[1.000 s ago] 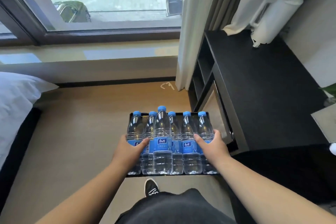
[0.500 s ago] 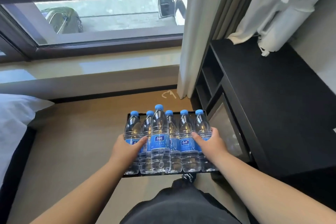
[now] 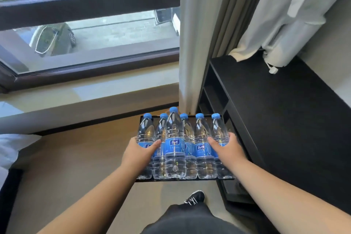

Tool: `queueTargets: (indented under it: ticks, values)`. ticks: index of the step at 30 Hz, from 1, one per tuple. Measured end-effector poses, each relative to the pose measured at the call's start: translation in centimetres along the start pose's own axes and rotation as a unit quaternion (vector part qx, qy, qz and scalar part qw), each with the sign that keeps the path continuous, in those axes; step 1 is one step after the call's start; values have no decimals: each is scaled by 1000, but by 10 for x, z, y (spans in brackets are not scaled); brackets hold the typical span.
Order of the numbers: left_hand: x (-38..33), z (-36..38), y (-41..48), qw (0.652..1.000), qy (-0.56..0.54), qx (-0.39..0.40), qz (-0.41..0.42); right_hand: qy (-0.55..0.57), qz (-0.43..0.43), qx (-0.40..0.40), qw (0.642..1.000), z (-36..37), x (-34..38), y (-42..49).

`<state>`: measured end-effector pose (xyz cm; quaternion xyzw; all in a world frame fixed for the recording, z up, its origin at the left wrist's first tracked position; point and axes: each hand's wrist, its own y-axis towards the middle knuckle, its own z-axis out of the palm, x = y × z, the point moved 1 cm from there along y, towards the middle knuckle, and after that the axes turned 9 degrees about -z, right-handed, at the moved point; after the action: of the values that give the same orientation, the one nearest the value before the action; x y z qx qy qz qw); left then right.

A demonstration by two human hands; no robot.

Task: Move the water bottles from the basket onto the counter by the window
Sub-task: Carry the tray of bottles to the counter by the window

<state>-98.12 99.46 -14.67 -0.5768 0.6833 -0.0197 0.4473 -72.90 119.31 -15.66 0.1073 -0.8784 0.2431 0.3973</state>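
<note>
Six water bottles (image 3: 174,144) with blue caps and blue labels stand upright in a row inside a shallow black basket (image 3: 171,180), which is up off the floor, in front of the person. One bottle near the middle stands taller in view than the rest. The left hand (image 3: 139,153) wraps around the bottle at the left end of the row, with its thumb laid across the front. The right hand (image 3: 226,150) wraps around the bottle at the right end in the same way. The fingers of both hands are hidden behind the bottles, so I cannot tell whether they also reach the basket's rim.

The black counter (image 3: 284,110) runs along the right side of the room, just beside the basket's right edge, with open shelves (image 3: 214,97) in its left side. A bunched white cloth (image 3: 284,15) hangs down onto its far end. A pale curtain (image 3: 195,34) falls between the counter and the window (image 3: 106,32), which fills the far left. Below the glass lies a wide, glossy, cream sill (image 3: 85,91). Through the window a parked car (image 3: 53,39) and some grass are visible. The floor (image 3: 76,157) is tan. A white pillow (image 3: 13,148) shows at the near left edge, and a dark shoe (image 3: 195,196) is on the floor below the basket.
</note>
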Motion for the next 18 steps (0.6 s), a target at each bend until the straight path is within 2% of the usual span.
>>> queueTargets:
  ticks: [6, 18]
  values:
    - [-69, 27, 29, 998, 31, 11, 47, 2, 19, -29, 999, -42, 3, 40]
    - [-201, 126, 54, 979, 98, 116, 138, 68, 120, -167, 976, -127, -47, 64]
